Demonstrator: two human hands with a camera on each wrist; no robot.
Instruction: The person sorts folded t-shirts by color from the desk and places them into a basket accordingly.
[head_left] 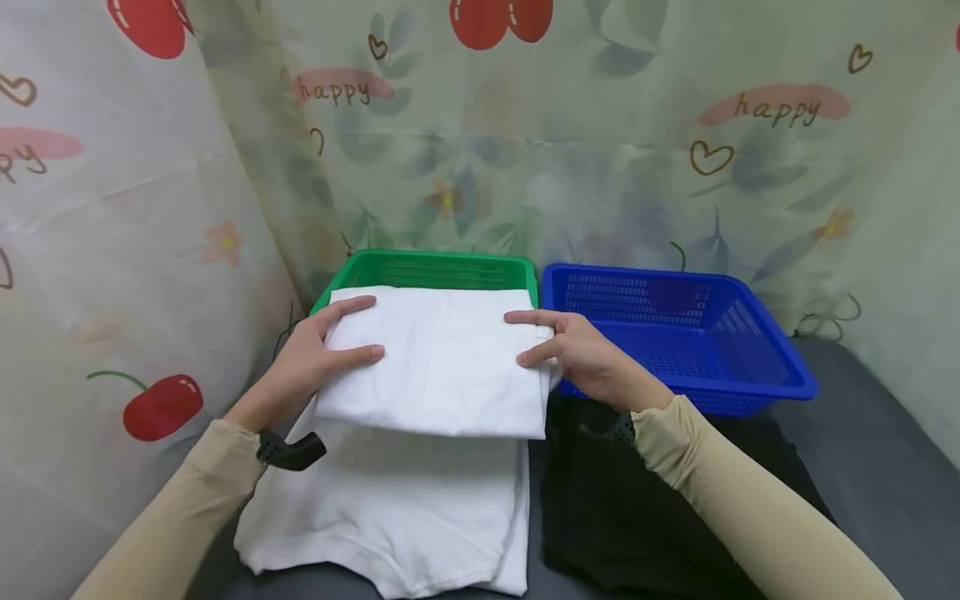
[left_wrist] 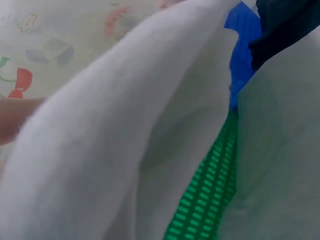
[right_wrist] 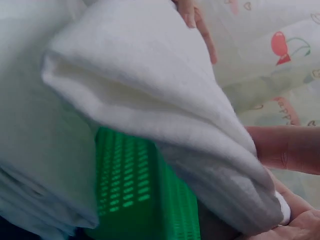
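A folded white cloth (head_left: 435, 358) is held up between both hands, tilted, in front of the green basket (head_left: 450, 260). My left hand (head_left: 307, 350) grips its left side, the thumb lying on top. At the right edge my right hand (head_left: 581, 354) pinches it, thumb on the upper face and other fingers partly hidden. Several layers of the cloth (right_wrist: 150, 90) show in the right wrist view, where the right fingers (right_wrist: 285, 145) are at its edge. Below it, a larger white garment (head_left: 397, 508) lies spread on the dark table.
A blue basket (head_left: 678, 333) stands right of the green one. In front of it lies a black garment (head_left: 630, 508), partly under the right forearm. The grey tabletop (head_left: 877, 442) extends to the right. Printed curtains (head_left: 615, 192) hang behind and at the sides.
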